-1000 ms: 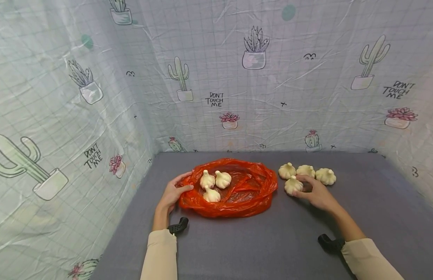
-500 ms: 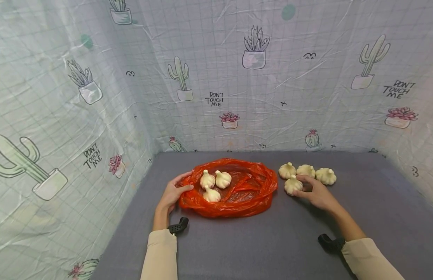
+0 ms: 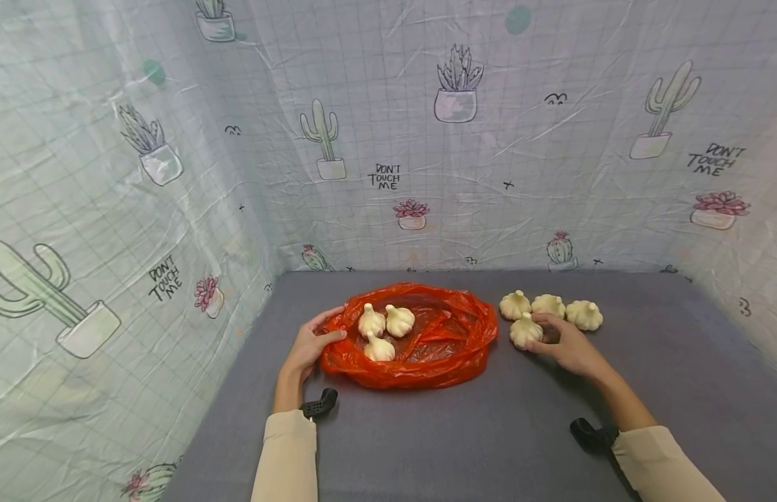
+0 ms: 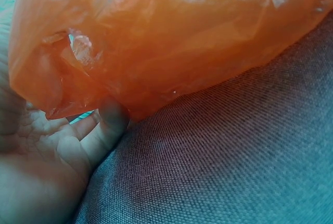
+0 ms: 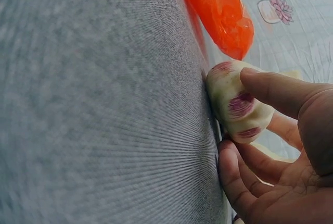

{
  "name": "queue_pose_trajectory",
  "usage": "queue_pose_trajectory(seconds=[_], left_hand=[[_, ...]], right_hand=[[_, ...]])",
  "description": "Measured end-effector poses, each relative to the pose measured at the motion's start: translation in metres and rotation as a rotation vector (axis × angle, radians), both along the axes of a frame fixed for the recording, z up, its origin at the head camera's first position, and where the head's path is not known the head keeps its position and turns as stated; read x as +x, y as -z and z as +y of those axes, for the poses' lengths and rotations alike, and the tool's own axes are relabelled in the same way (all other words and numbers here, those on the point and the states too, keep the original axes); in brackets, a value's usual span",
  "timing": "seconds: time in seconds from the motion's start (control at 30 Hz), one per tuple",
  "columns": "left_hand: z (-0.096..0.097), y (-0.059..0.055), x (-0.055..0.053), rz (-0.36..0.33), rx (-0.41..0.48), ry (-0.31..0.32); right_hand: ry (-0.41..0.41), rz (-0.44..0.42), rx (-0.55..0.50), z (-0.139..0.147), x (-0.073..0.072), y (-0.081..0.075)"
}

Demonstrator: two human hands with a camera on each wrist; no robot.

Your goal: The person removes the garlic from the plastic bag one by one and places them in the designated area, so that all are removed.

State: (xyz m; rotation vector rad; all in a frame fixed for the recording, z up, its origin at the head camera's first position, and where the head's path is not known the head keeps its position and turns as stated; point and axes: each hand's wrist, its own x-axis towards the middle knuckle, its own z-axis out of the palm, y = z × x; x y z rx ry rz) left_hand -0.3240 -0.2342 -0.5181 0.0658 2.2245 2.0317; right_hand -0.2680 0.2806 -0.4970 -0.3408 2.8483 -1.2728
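A red plastic bag point(image 3: 420, 380) lies spread on the grey table with its mouth facing up. Inside its left half sit three garlic bulbs point(image 3: 379, 347). My left hand point(image 3: 307, 348) holds the bag's left end between thumb and fingers; the left wrist view shows the thin film of the bag point(image 4: 171, 47) there. To the right of the bag, my right hand point(image 3: 570, 346) grips a garlic bulb point(image 3: 525, 333) with thumb and fingers. Purple streaks mark this bulb point(image 5: 234, 96) in the right wrist view, where it appears to rest on the cloth.
Just behind the gripped bulb, three more garlic bulbs point(image 3: 548, 305) stand in a row, close to my right fingers. A grey cloth covers the table point(image 3: 426, 446). A cactus-printed curtain point(image 3: 388, 139) rises along the back and sides.
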Motion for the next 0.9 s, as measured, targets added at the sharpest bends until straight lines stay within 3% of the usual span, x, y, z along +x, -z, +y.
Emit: queue_pose_trajectory(seconds=[0.9], left_hand=[[-0.0003,0.001,-0.0009,0.002,0.001,0.002]], right_hand=[[-0.011,-0.003,-0.026,0.0009,-0.001,0.003]])
